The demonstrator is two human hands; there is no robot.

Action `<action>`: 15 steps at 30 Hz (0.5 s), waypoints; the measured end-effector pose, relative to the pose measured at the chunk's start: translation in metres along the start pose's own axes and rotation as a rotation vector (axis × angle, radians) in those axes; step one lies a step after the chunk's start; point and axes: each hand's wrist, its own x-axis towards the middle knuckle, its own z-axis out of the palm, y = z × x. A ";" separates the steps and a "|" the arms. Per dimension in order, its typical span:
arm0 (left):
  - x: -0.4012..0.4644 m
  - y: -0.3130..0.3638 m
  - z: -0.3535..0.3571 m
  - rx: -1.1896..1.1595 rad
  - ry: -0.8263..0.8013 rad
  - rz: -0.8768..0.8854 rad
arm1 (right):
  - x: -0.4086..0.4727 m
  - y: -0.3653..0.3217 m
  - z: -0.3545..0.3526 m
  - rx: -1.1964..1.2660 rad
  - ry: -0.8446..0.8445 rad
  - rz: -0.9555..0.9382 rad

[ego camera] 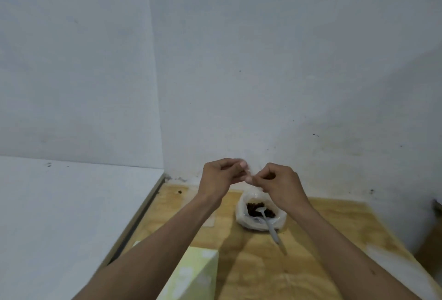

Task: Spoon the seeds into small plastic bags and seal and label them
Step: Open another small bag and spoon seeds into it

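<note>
Both hands, left hand point(221, 175) and right hand point(278, 183), pinch a small clear bag point(250, 173) above the bench's point(311, 263) far edge, over the seeds point(259, 210) and spoon point(269, 223).

This looks like a plain room in a home or a small makeshift workspace, though nothing settles which. A bare plywood surface point(258, 273) with worn yellow grain is pushed into a corner where two unpainted-looking, scuffed white walls point(239, 60) meet, speckled with small dark marks near the bottom. On the left a flat white panel point(59, 216) with a pale wooden edge runs alongside, and no fittings, shelving or equipment mark it as a lab or shop.
</note>
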 end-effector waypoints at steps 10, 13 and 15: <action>0.013 0.001 0.015 0.336 -0.017 0.117 | 0.009 0.009 -0.006 -0.071 0.116 -0.059; 0.012 0.000 0.019 0.482 -0.023 0.137 | 0.010 0.012 0.001 -0.223 0.160 -0.126; 0.010 -0.002 0.022 0.600 -0.026 0.155 | 0.014 0.015 0.000 -0.299 0.219 -0.124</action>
